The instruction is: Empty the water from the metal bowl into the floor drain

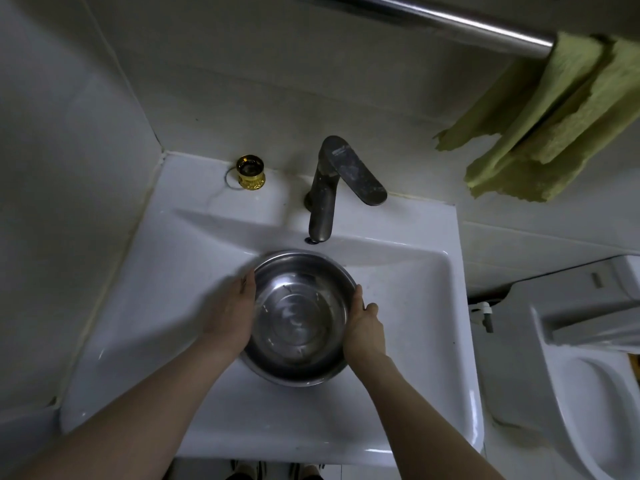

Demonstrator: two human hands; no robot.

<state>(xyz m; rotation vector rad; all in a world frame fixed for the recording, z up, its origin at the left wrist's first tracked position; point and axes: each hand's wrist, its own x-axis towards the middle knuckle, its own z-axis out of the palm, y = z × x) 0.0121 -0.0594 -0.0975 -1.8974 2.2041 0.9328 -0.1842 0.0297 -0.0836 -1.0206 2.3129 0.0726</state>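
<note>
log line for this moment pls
stage: bowl lift-off | left hand: gripping metal bowl rim | right hand: gripping opposite rim | bowl: over sink, under faucet | floor drain: unseen

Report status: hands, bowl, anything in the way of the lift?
Left hand and right hand grip opposite rims of the metal bowl. Bowl in sink, under the faucet spout. Floor drain out of view.
</note>
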